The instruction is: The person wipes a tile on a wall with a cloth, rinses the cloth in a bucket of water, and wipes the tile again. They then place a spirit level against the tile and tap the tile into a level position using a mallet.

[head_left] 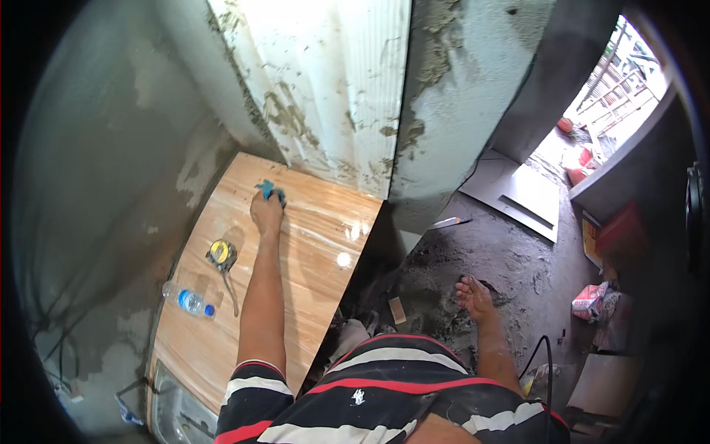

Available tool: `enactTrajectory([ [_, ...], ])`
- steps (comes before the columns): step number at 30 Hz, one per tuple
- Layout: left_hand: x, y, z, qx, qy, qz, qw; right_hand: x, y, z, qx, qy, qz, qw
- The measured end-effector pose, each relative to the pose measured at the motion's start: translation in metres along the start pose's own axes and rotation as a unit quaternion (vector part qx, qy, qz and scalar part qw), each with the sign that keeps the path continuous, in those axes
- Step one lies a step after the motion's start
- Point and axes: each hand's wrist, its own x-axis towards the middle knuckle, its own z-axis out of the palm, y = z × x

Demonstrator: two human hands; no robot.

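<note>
Left hand (268, 213) gripping crumpled blue-green cloth (265, 189) on wood-grain counter (314, 255), 10 o'clock. Right hand (475, 297) at 4 o'clock, open, fingers half-curled, looks empty. Cloth: probably light, soft, limp; best held bunched at its middle.

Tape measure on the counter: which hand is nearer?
Left. The left hand, holding a blue cloth, is forward and right of the tape measure; the right hand is farther right, past the counter.

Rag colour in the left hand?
Teal blue; the rag at the left hand shows in the head view, the only one.
</note>
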Motion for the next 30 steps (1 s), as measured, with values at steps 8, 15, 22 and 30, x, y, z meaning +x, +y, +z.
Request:
enactTrajectory([
  [8, -0.129, 0.085, 0.073, -0.114, -0.224, -0.018, 0.968, 0.0, -0.042, 0.086, -0.114, -0.08, -0.016, 0.99],
  [15, -0.228, 0.164, 0.064, -0.436, -0.425, -0.185, 0.771, -0.054, -0.108, 0.223, -0.274, -0.197, -0.169, 0.926],
  [22, -0.195, 0.175, -0.001, -0.341, -0.613, -0.03, 0.712, -0.061, -0.14, 0.236, -0.449, -0.094, -0.4, 0.793],
  [30, -0.179, 0.197, -0.02, -0.414, -0.499, -0.057, 0.759, -0.093, -0.184, 0.314, -0.571, -0.131, -0.544, 0.601],
])
